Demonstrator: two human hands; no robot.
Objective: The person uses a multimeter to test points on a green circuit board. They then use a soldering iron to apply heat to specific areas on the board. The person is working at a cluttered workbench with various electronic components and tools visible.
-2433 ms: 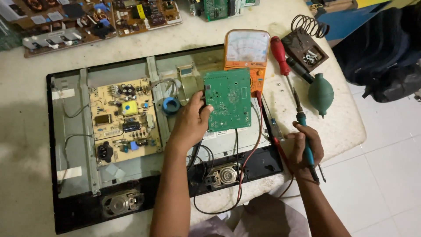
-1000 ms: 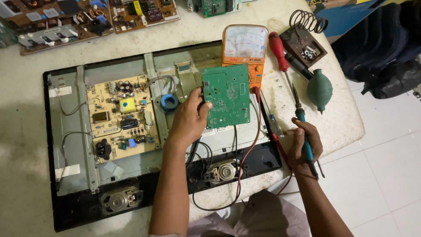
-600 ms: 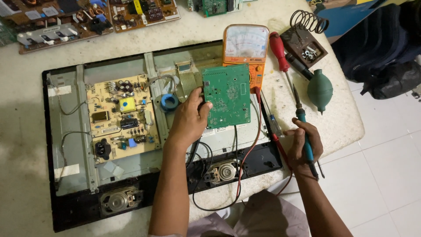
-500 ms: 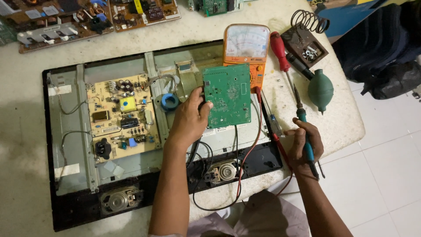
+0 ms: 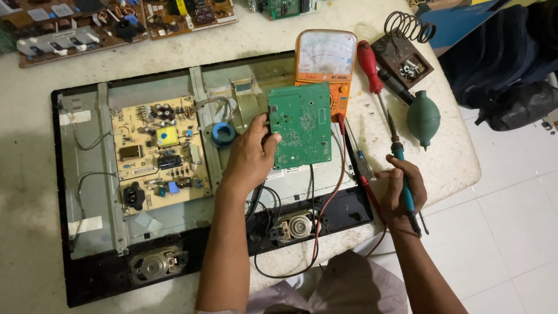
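The green circuit board [image 5: 300,125] sits tilted over the upper middle of the opened television chassis [image 5: 87,174], its top edge covering the lower part of the orange analog multimeter [image 5: 324,58], so the meter's dial and knob are hidden. The left hand [image 5: 251,154] is clamped on the board's left edge, thumb on the green face and fingers behind it, out of sight. The right hand [image 5: 401,192] is closed around the blue-handled soldering iron [image 5: 401,168], whose tip points up and away from the board, well apart from it; the cord end is hidden below the wrist. Red and black probe leads [image 5: 325,203] run from the meter down under the board and loop past the counter's [image 5: 261,40] edge. Left of the held board lies a yellow-tan power board [image 5: 157,154] in the chassis, with a blue ring-shaped coil [image 5: 223,134] between the two. Two speakers [image 5: 154,264] sit along the chassis bottom rail. Right of the meter lie a red-handled screwdriver [image 5: 369,64], a green rubber blower bulb [image 5: 423,119] and a soldering stand with a wire coil [image 5: 407,40]. More circuit boards [image 5: 116,20] are cut off at the top edge.
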